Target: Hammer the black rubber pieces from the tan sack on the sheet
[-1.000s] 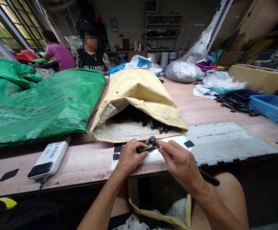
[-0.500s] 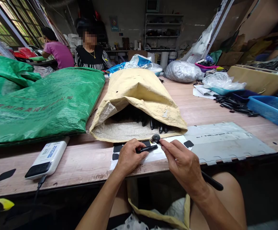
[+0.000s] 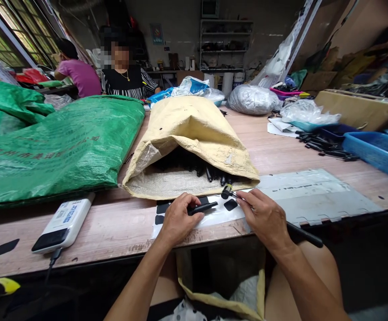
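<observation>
My left hand (image 3: 182, 218) is closed around a slim black tube (image 3: 204, 208), its tapered end pointing right. My right hand (image 3: 265, 218) grips a small hammer (image 3: 227, 192) with a cylindrical head, thin shaft and long black handle that sticks out behind the wrist. The hammer head is held to the right of the tube, apart from it. Beneath both lies a white sheet (image 3: 210, 221) bearing black rounded patches (image 3: 230, 204). Just beyond, a yellow woven sack (image 3: 197, 120) gapes toward me, with several black tubes (image 3: 209, 174) showing in its mouth.
A green sack (image 3: 60, 147) and a white power bank (image 3: 65, 223) with a cable are on the left. To the right are a grey board (image 3: 314, 196), loose black parts (image 3: 324, 147) and a blue basket (image 3: 377, 151). Another open sack (image 3: 220, 301) sits between my knees. Two people sit beyond the table.
My right hand has moved right with the hammer, whose head has swung away from the tube and turned. The left hand keeps hold of the tube, nearly in place.
</observation>
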`<action>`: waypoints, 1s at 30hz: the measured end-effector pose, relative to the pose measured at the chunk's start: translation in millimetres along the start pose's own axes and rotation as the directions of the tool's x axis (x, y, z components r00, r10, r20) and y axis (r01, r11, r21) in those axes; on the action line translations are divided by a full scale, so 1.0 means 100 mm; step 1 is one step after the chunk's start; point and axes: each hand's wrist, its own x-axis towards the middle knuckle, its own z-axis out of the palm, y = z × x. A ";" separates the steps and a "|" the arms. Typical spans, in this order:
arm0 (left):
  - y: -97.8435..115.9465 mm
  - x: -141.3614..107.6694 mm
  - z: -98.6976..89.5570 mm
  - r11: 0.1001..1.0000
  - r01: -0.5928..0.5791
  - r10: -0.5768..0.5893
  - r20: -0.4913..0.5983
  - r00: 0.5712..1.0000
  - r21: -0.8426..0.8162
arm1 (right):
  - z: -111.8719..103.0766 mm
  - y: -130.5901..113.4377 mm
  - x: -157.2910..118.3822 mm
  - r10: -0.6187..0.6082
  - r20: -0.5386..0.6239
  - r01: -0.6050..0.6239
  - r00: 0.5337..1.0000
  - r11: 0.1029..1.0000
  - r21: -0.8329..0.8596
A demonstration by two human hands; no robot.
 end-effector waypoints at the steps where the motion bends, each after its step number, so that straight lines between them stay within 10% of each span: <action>1: 0.00 0.00 0.00 1.000 0.002 -0.002 0.001 1.000 0.002 | 0.03 0.04 0.00 -0.011 0.008 0.011 1.000 1.000 -0.023; 15: 0.03 -0.04 -0.03 0.999 -0.035 0.035 0.036 0.999 0.007 | 0.15 0.12 -0.07 -0.006 0.033 0.008 0.999 0.998 -0.062; 18: 0.24 -0.26 -0.07 0.991 -0.107 0.123 0.208 0.970 -0.086 | 0.14 0.11 -0.07 -0.011 0.029 0.013 1.000 0.998 -0.062; 22: 0.47 -0.63 0.04 0.977 -0.142 0.206 0.541 0.815 -0.159 | 0.14 0.10 -0.07 -0.012 0.025 0.014 1.000 0.997 -0.075; 30: -0.21 -0.81 0.89 0.926 0.156 -0.344 0.600 0.722 0.343 | 0.14 0.09 -0.06 0.002 0.039 0.001 0.999 0.997 -0.074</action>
